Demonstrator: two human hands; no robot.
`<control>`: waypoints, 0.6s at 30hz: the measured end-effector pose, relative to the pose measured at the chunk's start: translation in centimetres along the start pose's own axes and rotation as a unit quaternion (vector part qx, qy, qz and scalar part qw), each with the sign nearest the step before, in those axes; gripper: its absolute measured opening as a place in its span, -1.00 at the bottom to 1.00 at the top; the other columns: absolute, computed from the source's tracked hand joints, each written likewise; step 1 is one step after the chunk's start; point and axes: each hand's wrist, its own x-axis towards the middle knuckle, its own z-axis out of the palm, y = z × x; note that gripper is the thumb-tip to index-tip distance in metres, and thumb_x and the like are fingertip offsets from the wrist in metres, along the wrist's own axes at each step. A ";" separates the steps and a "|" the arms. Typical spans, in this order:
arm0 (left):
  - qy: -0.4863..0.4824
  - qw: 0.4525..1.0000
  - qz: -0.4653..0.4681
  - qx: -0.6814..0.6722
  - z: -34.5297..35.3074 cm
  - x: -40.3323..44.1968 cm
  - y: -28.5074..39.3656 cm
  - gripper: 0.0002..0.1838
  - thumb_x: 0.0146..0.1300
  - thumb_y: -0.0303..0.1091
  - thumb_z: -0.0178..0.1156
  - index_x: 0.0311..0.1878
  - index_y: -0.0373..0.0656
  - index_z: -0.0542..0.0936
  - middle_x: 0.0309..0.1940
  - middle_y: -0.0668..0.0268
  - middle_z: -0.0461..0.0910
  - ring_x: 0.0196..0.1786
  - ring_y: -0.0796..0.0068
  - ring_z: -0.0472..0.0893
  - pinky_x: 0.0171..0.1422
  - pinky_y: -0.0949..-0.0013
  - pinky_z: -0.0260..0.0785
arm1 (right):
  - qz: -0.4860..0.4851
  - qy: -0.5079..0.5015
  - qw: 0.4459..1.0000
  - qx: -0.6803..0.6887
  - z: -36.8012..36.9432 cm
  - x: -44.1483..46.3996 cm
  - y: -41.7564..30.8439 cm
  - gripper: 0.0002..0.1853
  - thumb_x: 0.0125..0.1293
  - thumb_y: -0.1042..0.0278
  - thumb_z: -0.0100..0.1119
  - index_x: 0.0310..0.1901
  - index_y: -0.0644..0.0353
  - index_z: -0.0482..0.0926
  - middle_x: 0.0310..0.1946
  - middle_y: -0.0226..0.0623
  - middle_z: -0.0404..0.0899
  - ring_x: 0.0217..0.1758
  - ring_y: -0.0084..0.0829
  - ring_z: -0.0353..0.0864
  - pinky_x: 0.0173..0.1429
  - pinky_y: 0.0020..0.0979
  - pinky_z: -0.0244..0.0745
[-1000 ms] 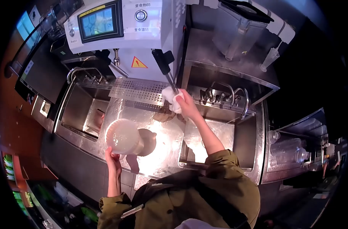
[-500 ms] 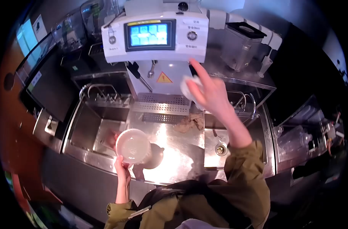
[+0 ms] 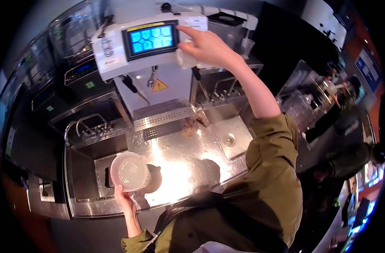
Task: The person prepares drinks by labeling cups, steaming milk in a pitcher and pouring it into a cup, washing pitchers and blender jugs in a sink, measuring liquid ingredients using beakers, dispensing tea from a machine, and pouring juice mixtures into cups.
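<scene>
Tub [image 3: 131, 172] grasped by fingers of your left hand [image 3: 125, 201]; your right hand [image 3: 207, 46] clutches white cloth [image 3: 185, 60], index finger extended at right edge of screen [image 3: 152, 39].

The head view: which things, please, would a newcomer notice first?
The blue-lit screen on the white machine, at the top, probably comes first, with the right hand at its right edge. Then come the pale round tub in the left hand, lower left, and the glaring metal counter.
</scene>
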 end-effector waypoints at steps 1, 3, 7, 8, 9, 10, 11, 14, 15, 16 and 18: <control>0.011 1.000 -0.003 -0.009 -0.4 0.4 -0.5 -0.63 0.14 -0.14 0.04 -0.09 -0.21 0.43 -0.26 0.35 0.49 -0.24 0.59 0.50 -0.21 0.54 0.32 | 0.015 -0.021 1.000 -0.003 -0.1 0.0 -0.4 -0.44 0.15 0.11 0.01 0.18 0.15 0.26 -0.40 -0.03 0.57 -0.23 -0.04 0.53 -0.09 -0.23 0.40; 0.016 1.000 -0.014 -0.012 -1.1 0.7 -0.9 -0.61 0.12 -0.09 0.07 -0.10 -0.18 0.44 -0.25 0.38 0.49 -0.24 0.61 0.49 -0.19 0.54 0.29 | 0.026 -0.046 0.999 0.009 0.1 0.1 -0.8 -0.42 0.16 0.10 0.02 0.19 0.16 0.23 -0.49 -0.05 0.56 -0.32 -0.05 0.53 -0.16 -0.24 0.40; 0.014 1.000 -0.016 -0.002 -1.2 0.6 -0.2 -0.59 0.08 -0.01 0.11 -0.12 -0.11 0.47 -0.22 0.44 0.51 -0.21 0.65 0.46 -0.17 0.54 0.23 | 0.012 -0.019 1.000 0.020 0.0 0.4 -1.1 -0.40 0.15 0.11 0.05 0.22 0.12 0.19 -0.64 -0.12 0.50 -0.47 -0.07 0.50 -0.33 -0.22 0.34; 0.017 1.000 -0.016 0.005 -1.2 0.4 0.0 -0.59 0.08 -0.01 0.11 -0.12 -0.11 0.47 -0.22 0.45 0.51 -0.21 0.66 0.46 -0.18 0.55 0.22 | 0.039 -0.020 0.999 0.014 -0.1 0.4 -1.6 -0.40 0.16 0.11 0.05 0.22 0.07 0.17 -0.62 -0.11 0.51 -0.44 -0.08 0.52 -0.34 -0.20 0.36; 0.018 1.000 -0.016 0.001 -1.1 0.3 0.2 -0.60 0.08 -0.01 0.12 -0.12 -0.08 0.47 -0.23 0.48 0.50 -0.24 0.68 0.44 -0.20 0.56 0.21 | 0.039 -0.024 0.999 0.013 0.0 0.6 -2.1 -0.41 0.16 0.10 0.04 0.22 0.06 0.19 -0.61 -0.12 0.52 -0.43 -0.08 0.52 -0.33 -0.20 0.37; 0.036 0.999 -0.009 -0.005 -0.9 0.2 0.3 -0.63 0.10 -0.04 0.10 -0.14 -0.10 0.47 -0.30 0.50 0.47 -0.33 0.73 0.39 -0.31 0.62 0.15 | 0.042 -0.030 0.999 0.011 0.1 0.7 -2.3 -0.42 0.16 0.09 0.03 0.21 0.05 0.21 -0.59 -0.12 0.53 -0.42 -0.07 0.53 -0.32 -0.20 0.39; 0.055 0.998 -0.004 -0.010 -0.5 0.1 0.4 -0.65 0.11 -0.07 0.08 -0.15 -0.11 0.47 -0.38 0.53 0.45 -0.42 0.79 0.35 -0.41 0.67 0.09 | 0.033 -0.037 0.998 -0.027 0.4 0.9 -2.1 -0.45 0.16 0.08 0.02 0.18 0.05 0.25 -0.56 -0.13 0.54 -0.40 -0.08 0.54 -0.29 -0.20 0.41; 0.100 0.994 -0.003 -0.032 0.1 0.3 0.2 -0.72 0.13 -0.09 0.09 -0.22 -0.07 0.47 -0.43 0.56 0.42 -0.51 0.81 0.29 -0.51 0.69 0.03 | 0.019 -0.101 0.993 -0.053 -0.1 2.7 -1.8 -0.57 0.10 0.07 -0.09 -0.07 0.16 0.48 -0.40 0.03 0.56 -0.24 -0.05 0.56 -0.13 -0.12 0.46; 0.123 0.992 -0.002 -0.040 0.1 0.3 0.3 -0.73 0.12 -0.09 0.10 -0.24 -0.06 0.47 -0.42 0.56 0.42 -0.50 0.81 0.29 -0.51 0.69 0.03 | 0.009 -0.068 0.996 -0.059 -1.6 4.0 -2.2 -0.57 0.13 0.02 -0.11 -0.14 0.19 0.50 -0.40 0.06 0.56 -0.23 -0.05 0.57 -0.14 -0.12 0.46; 0.148 0.988 -0.001 -0.047 -0.3 0.2 0.2 -0.74 0.12 -0.09 0.10 -0.25 -0.05 0.47 -0.41 0.56 0.42 -0.49 0.80 0.30 -0.51 0.68 0.03 | 0.037 0.024 0.996 -0.075 -2.0 6.1 -2.2 -0.55 0.17 -0.04 -0.13 -0.15 0.19 0.49 -0.43 0.09 0.55 -0.25 -0.04 0.57 -0.15 -0.15 0.47; 0.096 0.994 -0.007 -0.049 -2.4 0.9 0.1 -0.72 0.11 -0.06 0.12 -0.24 -0.04 0.46 -0.34 0.55 0.43 -0.37 0.79 0.32 -0.41 0.64 0.08 | 0.098 0.111 0.984 -0.097 -2.9 11.9 -0.9 -0.60 0.27 0.02 -0.16 -0.07 0.12 0.49 -0.29 -0.08 0.59 -0.23 -0.19 0.59 -0.11 -0.37 0.45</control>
